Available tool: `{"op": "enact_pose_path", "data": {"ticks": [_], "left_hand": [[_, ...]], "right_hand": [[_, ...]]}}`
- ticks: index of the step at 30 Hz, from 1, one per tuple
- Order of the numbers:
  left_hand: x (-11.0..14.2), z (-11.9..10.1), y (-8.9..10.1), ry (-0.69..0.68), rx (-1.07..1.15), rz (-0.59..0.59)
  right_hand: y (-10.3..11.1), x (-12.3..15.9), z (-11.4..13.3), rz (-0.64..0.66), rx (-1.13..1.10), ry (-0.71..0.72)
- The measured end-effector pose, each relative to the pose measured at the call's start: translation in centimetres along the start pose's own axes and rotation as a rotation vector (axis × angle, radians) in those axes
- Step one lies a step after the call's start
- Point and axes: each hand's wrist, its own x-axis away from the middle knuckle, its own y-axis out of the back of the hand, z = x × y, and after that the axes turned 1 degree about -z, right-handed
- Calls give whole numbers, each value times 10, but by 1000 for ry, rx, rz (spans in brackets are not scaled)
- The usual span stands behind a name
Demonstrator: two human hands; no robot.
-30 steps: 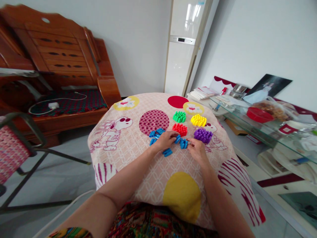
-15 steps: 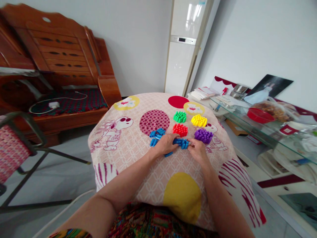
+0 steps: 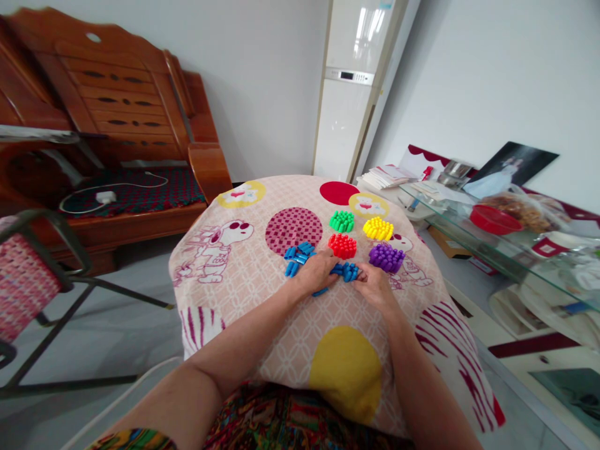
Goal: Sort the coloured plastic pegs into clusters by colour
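Note:
My left hand [image 3: 319,272] is closed over small blue plastic pegs, its fingertips at the left side of a blue cluster. Thumb and fingers of my right hand [image 3: 375,285] are pinched against the right side of that cluster of blue pegs [image 3: 349,272], which stand close together. Loose blue pegs [image 3: 296,257] lie left of my left hand, and another blue peg [image 3: 320,292] shows just below it. Behind the hands stand grouped pegs: red [image 3: 342,246], green [image 3: 342,220], yellow [image 3: 378,228] and purple [image 3: 387,257]. My fingers partly hide what they grip.
A patterned cloth [image 3: 262,325] covers the round table. On the right, a glass shelf [image 3: 450,215] carries a red bowl [image 3: 495,220], papers and bags. A wooden bench [image 3: 122,112] and a folding chair [image 3: 28,275] stand on the left. Behind is a tall white air conditioner [image 3: 344,119].
My left hand has shifted down over the loose blue pegs, then up slightly, staying beside the standing cluster. My right hand has stayed at the cluster's right side. The view has turned slightly left.

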Motion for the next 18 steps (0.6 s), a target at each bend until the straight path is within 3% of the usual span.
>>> {"op": "enact_pose_path", "data": {"ticks": [4,9,18], "left_hand": [[0,1,5,113,6,-83],[-3,2,7,184,251,-126],[-3,6,9,129,208,-56]], "right_hand": [[-1,0,1,-17,37,2],[-3,0,0,-12,35,25],[-4,0,-3,-11,28,27]]}}
